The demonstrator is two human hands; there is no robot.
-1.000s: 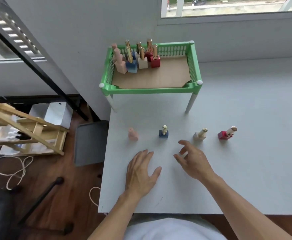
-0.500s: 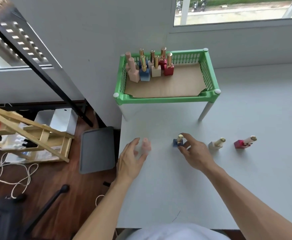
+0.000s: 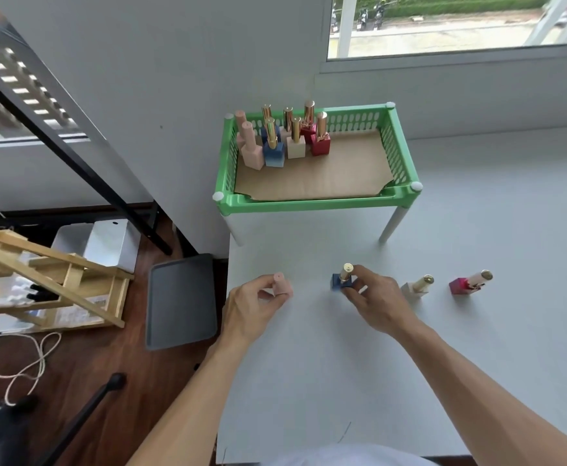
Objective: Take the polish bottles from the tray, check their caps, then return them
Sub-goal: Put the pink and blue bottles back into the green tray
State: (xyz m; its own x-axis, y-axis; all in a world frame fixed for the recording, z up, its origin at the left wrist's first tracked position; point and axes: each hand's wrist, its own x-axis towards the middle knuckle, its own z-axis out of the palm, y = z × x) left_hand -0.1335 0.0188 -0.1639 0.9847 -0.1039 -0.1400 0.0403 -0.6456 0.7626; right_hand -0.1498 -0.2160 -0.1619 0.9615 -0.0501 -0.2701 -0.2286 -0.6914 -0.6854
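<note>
A green raised tray (image 3: 312,205) stands at the back of the white table and holds several polish bottles (image 3: 283,141) in its far-left corner. Four bottles stand in a row on the table in front of me. My left hand (image 3: 251,306) grips the pink bottle (image 3: 281,286) at the left end. My right hand (image 3: 376,301) grips the blue bottle with a gold cap (image 3: 342,279). To the right, a cream bottle (image 3: 416,288) and a red bottle (image 3: 467,283) stand untouched.
The white table (image 3: 443,348) ends just left of my left hand, with a wooden floor below. A grey tray (image 3: 181,301), a wooden frame (image 3: 50,280) and a cord (image 3: 13,358) lie on the floor. A wall and a window run behind the green tray.
Both hands moved forward from resting on the table and closed on bottles: the left on the pink one, the right on the blue one. My head came closer.
</note>
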